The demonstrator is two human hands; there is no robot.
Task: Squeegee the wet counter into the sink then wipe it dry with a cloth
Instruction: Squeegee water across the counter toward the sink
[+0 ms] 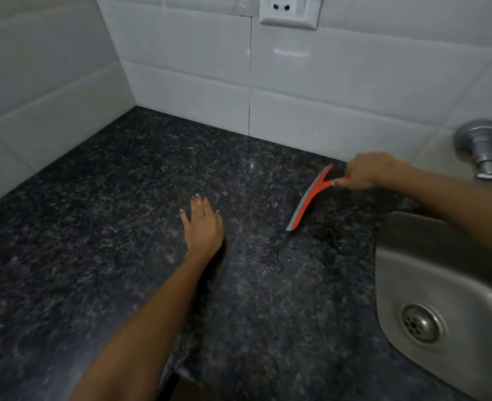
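On the far left, white wall tiles (45, 91) meet the back wall in a corner, and below them the dark speckled granite counter (94, 227) runs across most of the view.

My left hand (203, 224) rests flat on the counter near the middle, palm down, fingers spread apart and pointing toward the back wall. It holds nothing. My bare forearm comes up to it from the bottom edge of the view.

Just to the right of that hand, a small puddle of water (271, 260) glistens on the stone, between my left hand and the sink.

Further right and a little farther back is the squeegee (308, 198), orange-red with a grey rubber blade. The blade runs diagonally, its near end touching the counter just above the puddle and its far end pointing toward the back wall. The blade looks tilted, its grey edge facing left.

My right hand (375, 172) is closed tightly round the squeegee's short handle, fingers wrapped so the handle is nearly hidden. This hand is close to the back wall, and my right arm reaches in from the right edge, crossing above the sink.

On the right, the steel sink (406, 270) is set into the counter, its round drain (421, 322) visible at the bottom. Above it, a chrome tap (484, 149) is fixed to the wall. At the top, a white wall socket (288, 10) sits in the tiles.
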